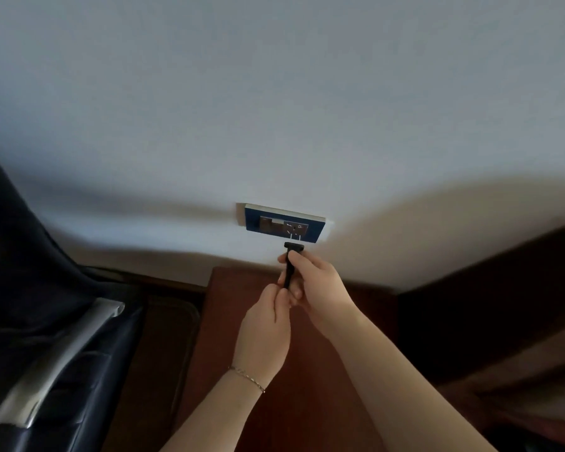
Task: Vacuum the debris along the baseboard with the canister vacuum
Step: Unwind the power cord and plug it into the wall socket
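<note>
The right hand [313,282] reaches in from the lower right with its fingers curled round a black plug [289,265], thumb on the near side, gripping it just under the flat head. The left hand [268,318] comes up from below and pinches the lower end of the same plug between thumb and fingertips, so the two hands touch each other there. A thin gold bracelet [247,378] sits on the left wrist.

The plug stands nearly upright, head toward the wall. Its two bright prongs [294,237] point at the outlet [284,223] and overlap the lower edge of its plate. From here I cannot tell whether they have entered the slots or only sit in front of them. The outlet is a wide blue plate with a silver-grey middle, set low in a plain white wall [274,109], and it hangs a little crooked, its right end lower.

Under both forearms is the reddish-brown top of a desk [222,305], pushed up against the wall just below the outlet. To the right stands a darker wooden piece of furniture [503,288], mostly in shadow. At the far left something bulky and dark blue [20,256] leans in, with a curved silver bar [56,363] running along it. I cannot tell what it is
</note>
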{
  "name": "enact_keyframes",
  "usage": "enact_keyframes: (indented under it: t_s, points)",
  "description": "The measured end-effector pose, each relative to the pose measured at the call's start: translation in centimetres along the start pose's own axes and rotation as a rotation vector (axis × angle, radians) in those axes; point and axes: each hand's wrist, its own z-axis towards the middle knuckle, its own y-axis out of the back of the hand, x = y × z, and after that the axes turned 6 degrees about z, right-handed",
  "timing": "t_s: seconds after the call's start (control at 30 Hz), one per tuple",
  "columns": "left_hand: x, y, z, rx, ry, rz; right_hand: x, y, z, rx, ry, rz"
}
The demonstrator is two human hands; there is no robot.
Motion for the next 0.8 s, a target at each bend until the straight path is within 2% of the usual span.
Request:
enact_keyframes:
  t_s: [0.27, 0.8]
  points:
    - [1.6, -1.6, 2.8, 0.002, -0.035, -0.096, -1.2, 0.8, 3.2, 0.006, 0.026, 0.057]
    - [1.0, -1.3, 2.9, -0.007, -0.064, -0.084, -0.6, 0.4, 3.0, -0.038, 0.066, 0.032]
